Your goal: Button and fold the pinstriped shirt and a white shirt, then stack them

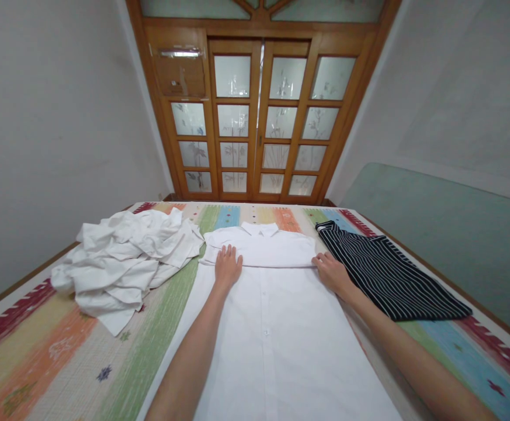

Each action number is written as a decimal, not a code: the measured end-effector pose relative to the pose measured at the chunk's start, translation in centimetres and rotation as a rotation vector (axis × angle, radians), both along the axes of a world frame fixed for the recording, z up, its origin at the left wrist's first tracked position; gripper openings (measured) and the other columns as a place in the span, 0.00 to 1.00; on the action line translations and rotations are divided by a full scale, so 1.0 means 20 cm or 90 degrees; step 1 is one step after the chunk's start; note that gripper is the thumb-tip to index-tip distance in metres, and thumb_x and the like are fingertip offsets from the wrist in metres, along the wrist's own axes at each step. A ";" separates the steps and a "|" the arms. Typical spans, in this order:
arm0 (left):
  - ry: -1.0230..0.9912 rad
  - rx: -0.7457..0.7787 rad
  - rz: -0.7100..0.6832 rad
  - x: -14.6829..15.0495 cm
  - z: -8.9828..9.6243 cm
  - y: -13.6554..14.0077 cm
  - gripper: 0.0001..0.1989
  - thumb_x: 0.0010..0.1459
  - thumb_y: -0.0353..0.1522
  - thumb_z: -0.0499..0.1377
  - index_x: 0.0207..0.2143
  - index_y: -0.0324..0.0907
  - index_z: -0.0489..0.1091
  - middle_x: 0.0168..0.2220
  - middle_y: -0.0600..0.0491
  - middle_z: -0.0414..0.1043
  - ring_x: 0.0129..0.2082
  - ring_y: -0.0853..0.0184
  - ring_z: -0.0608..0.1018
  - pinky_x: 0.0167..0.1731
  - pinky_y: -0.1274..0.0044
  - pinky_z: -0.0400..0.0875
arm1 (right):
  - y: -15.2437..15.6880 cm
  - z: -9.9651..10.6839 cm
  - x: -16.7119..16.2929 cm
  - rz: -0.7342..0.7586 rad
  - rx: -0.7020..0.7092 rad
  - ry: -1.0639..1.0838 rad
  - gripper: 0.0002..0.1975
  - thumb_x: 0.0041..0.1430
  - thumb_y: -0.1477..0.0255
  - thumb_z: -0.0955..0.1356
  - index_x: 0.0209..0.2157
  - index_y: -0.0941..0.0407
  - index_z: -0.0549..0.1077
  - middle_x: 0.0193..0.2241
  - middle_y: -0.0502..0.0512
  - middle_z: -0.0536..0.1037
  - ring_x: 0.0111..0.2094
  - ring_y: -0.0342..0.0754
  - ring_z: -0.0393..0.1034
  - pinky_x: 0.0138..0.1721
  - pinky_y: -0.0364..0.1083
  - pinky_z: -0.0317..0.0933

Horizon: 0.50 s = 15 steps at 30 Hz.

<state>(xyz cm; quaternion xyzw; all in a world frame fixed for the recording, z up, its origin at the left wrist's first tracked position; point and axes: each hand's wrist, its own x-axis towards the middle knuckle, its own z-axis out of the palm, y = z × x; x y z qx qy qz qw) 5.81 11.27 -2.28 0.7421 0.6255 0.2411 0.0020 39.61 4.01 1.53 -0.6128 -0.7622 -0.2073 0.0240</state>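
A white button-up shirt [255, 327] lies spread in the middle, its collar at the far end and its button placket running down the centre toward me. A sleeve is folded straight across the chest below the collar. My left hand [228, 266] rests flat over the left part of that fold, fingers stretched out. At the opposite edge, my right hand [330, 272] has its fingers curled together on the end of the folded sleeve. Its fingertips are partly hidden.
To the left sits a crumpled heap of white clothes [123, 257]. A folded black-and-white striped garment [386, 269] lies close by my right forearm. Everything rests on a colourful striped cloth [149, 327]. Wooden glass-paned doors [257, 123] stand beyond the far edge, with walls at both sides.
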 end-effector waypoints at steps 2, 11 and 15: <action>0.009 -0.011 0.001 0.00 0.01 0.00 0.24 0.64 0.37 0.48 0.58 0.36 0.64 0.62 0.41 0.61 0.65 0.54 0.58 0.63 0.62 0.52 | 0.00 0.01 -0.03 0.006 -0.004 -0.020 0.13 0.59 0.82 0.61 0.38 0.57 0.74 0.40 0.62 0.75 0.44 0.54 0.64 0.39 0.45 0.59; 0.012 -0.010 0.001 0.00 0.02 -0.01 0.24 0.63 0.37 0.49 0.58 0.36 0.64 0.62 0.41 0.61 0.65 0.54 0.58 0.63 0.63 0.52 | 0.01 0.01 0.00 -0.076 -0.088 0.004 0.14 0.56 0.84 0.61 0.36 0.59 0.76 0.38 0.63 0.78 0.41 0.52 0.72 0.41 0.46 0.61; 0.006 -0.012 0.000 0.00 0.01 0.00 0.23 0.63 0.37 0.49 0.58 0.36 0.65 0.62 0.41 0.62 0.65 0.54 0.59 0.63 0.62 0.52 | 0.06 0.02 0.04 -0.064 -0.100 0.093 0.18 0.53 0.83 0.60 0.39 0.59 0.77 0.43 0.62 0.79 0.47 0.52 0.71 0.50 0.47 0.61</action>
